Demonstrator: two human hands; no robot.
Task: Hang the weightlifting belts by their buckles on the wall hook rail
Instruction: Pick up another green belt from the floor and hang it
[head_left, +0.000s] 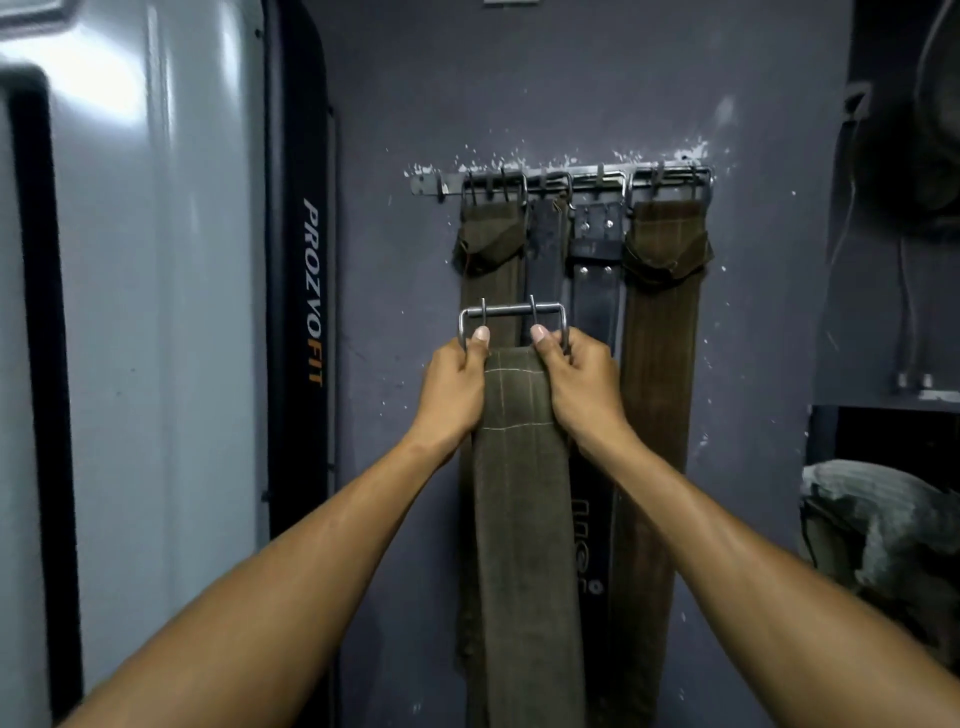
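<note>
Two hands, left hand (454, 384) and right hand (582, 382), gripping an olive belt (524, 519) just under its steel buckle (511, 314), held below the hook rail (561, 179), four belts hanging there.

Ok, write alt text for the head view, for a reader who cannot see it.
Two hands, left hand and right hand, grip an olive belt just below its metal buckle, holding it up in front of a wall hook rail. Four belts already hang there by their buckles against a grey wall.

Chipped grey wall (571, 93), perhaps concrete
</note>
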